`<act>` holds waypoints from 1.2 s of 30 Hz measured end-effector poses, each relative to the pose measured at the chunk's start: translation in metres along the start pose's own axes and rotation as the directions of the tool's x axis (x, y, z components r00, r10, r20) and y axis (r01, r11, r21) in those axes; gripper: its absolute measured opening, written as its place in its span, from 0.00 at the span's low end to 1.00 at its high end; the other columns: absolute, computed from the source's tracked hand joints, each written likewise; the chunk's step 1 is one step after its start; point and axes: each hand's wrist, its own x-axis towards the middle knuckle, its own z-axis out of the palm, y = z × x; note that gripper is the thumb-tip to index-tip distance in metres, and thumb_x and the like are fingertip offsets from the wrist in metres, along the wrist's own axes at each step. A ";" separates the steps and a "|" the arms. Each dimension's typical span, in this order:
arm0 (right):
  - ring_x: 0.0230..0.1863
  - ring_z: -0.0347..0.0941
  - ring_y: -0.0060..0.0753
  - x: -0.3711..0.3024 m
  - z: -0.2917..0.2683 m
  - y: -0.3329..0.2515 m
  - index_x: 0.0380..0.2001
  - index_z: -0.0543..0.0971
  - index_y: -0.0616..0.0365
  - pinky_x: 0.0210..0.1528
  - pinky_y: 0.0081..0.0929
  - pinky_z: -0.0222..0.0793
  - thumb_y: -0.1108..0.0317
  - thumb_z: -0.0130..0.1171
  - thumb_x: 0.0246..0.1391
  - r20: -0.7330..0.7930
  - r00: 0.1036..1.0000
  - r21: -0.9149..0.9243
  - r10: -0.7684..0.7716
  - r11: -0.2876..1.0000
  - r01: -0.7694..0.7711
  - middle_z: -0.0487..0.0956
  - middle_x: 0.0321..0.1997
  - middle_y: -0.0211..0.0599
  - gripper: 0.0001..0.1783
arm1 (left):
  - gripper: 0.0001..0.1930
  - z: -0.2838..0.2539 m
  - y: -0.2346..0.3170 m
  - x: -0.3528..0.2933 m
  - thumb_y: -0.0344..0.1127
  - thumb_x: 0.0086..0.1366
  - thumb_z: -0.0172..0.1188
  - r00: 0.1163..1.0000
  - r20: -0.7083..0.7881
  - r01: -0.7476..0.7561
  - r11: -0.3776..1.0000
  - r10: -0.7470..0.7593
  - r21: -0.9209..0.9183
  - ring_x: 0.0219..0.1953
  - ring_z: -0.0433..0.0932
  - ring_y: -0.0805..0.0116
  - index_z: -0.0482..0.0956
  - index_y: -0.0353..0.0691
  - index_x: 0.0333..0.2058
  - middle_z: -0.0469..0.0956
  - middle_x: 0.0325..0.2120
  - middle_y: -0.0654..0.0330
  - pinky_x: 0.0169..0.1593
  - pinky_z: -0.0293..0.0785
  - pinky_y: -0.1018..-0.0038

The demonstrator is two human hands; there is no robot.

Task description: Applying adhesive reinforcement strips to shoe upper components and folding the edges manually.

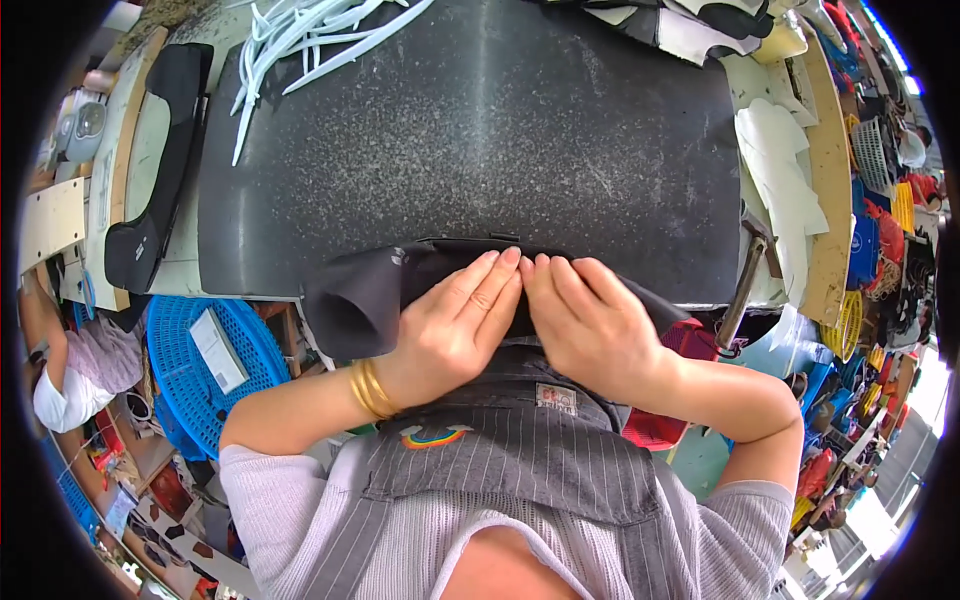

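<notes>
Side by side at the near edge of the black work mat (pixel 480 150), my left hand (pixel 455 315) and my right hand (pixel 595 315) press on a dark, flexible piece of material (pixel 350 295). Their fingers are straight and held together, with the tips meeting along its folded upper edge. My thumbs are hidden beneath. To the left the piece rolls into an open curl; its right end trails past my right hand toward the mat's corner. A hammer (pixel 742 285) lies at the right corner of the mat, its handle pointing toward me.
Pale blue-white strips (pixel 310 40) lie heaped at the far left. A black curved piece (pixel 165 170) rests left of the mat, a white sheet (pixel 780 170) right of it. Below left stands a blue plastic basket (pixel 165 375). Another person (pixel 80 365) is at the far left.
</notes>
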 end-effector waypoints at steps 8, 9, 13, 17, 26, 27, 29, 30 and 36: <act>0.49 0.73 0.37 -0.030 -0.017 0.032 0.41 0.82 0.60 0.55 0.36 0.67 0.66 0.58 0.40 -0.076 0.988 0.180 0.133 0.977 -0.118 0.79 0.46 0.38 0.21 | 0.20 -0.022 -0.005 0.023 0.34 0.54 0.63 0.957 0.195 -0.203 0.975 0.216 -0.085 0.53 0.76 0.52 0.79 0.21 0.39 0.77 0.50 0.43 0.54 0.77 0.68; 0.49 0.73 0.37 -0.033 -0.012 0.032 0.41 0.82 0.60 0.55 0.36 0.67 0.66 0.58 0.40 -0.076 0.987 0.178 0.140 0.976 -0.125 0.79 0.46 0.38 0.21 | 0.21 -0.017 0.000 0.027 0.36 0.53 0.65 0.971 0.145 -0.158 0.964 0.192 -0.214 0.53 0.76 0.51 0.79 0.19 0.37 0.77 0.49 0.42 0.54 0.78 0.67; 0.51 0.72 0.35 -0.048 -0.013 0.020 0.39 0.84 0.54 0.55 0.35 0.65 0.68 0.58 0.44 -0.236 0.946 0.093 0.222 0.974 -0.205 0.81 0.44 0.32 0.16 | 0.22 0.011 0.020 0.015 0.43 0.58 0.63 0.992 0.025 -0.122 0.989 0.125 -0.089 0.51 0.76 0.48 0.80 0.22 0.35 0.77 0.46 0.39 0.56 0.76 0.63; 0.41 0.73 0.34 -0.090 -0.001 -0.004 0.28 0.81 0.49 0.41 0.35 0.70 0.67 0.63 0.41 -0.579 0.805 0.148 -0.133 0.953 0.264 0.80 0.36 0.29 0.07 | 0.20 0.016 0.030 0.024 0.41 0.55 0.67 0.999 -0.020 0.038 0.982 -0.042 -0.184 0.49 0.79 0.51 0.81 0.28 0.39 0.79 0.45 0.43 0.49 0.80 0.67; 0.50 0.75 0.47 -0.071 0.028 -0.004 0.40 0.82 0.63 0.49 0.41 0.73 0.55 0.72 0.42 -0.060 0.938 0.514 0.341 0.816 -0.264 0.78 0.47 0.47 0.26 | 0.28 0.013 -0.025 0.032 0.39 0.43 0.68 0.966 -0.001 -0.246 0.923 0.257 -0.296 0.48 0.78 0.58 0.81 0.30 0.44 0.78 0.46 0.52 0.49 0.80 0.66; 0.52 0.74 0.47 -0.073 0.029 -0.008 0.41 0.81 0.63 0.51 0.40 0.72 0.54 0.72 0.42 -0.115 0.936 0.412 0.333 0.873 -0.260 0.78 0.48 0.48 0.27 | 0.27 0.008 -0.022 0.036 0.38 0.44 0.68 0.977 0.016 -0.194 0.925 0.211 -0.326 0.49 0.78 0.57 0.80 0.29 0.43 0.78 0.47 0.51 0.49 0.80 0.66; 0.54 0.73 0.46 -0.070 0.027 -0.008 0.41 0.81 0.63 0.51 0.39 0.71 0.52 0.71 0.43 -0.122 0.929 0.423 0.349 0.865 -0.270 0.77 0.49 0.49 0.28 | 0.24 0.005 -0.002 0.039 0.35 0.46 0.66 0.993 0.066 -0.068 0.948 0.093 -0.310 0.51 0.77 0.53 0.79 0.27 0.42 0.77 0.49 0.48 0.50 0.79 0.65; 0.55 0.71 0.45 -0.069 0.027 -0.007 0.41 0.81 0.64 0.52 0.39 0.70 0.51 0.70 0.43 -0.121 0.925 0.435 0.361 0.857 -0.278 0.77 0.50 0.50 0.28 | 0.22 0.006 0.012 0.037 0.33 0.47 0.65 0.996 0.090 0.005 0.965 0.019 -0.262 0.52 0.76 0.51 0.78 0.26 0.41 0.76 0.50 0.47 0.51 0.79 0.64; 0.53 0.72 0.42 -0.067 0.029 -0.003 0.43 0.80 0.63 0.51 0.37 0.69 0.51 0.69 0.40 -0.100 0.929 0.454 0.356 0.847 -0.276 0.75 0.51 0.49 0.31 | 0.26 0.004 0.030 0.040 0.35 0.47 0.63 0.985 0.070 0.171 0.944 -0.157 -0.281 0.52 0.76 0.47 0.77 0.26 0.45 0.76 0.49 0.43 0.51 0.78 0.63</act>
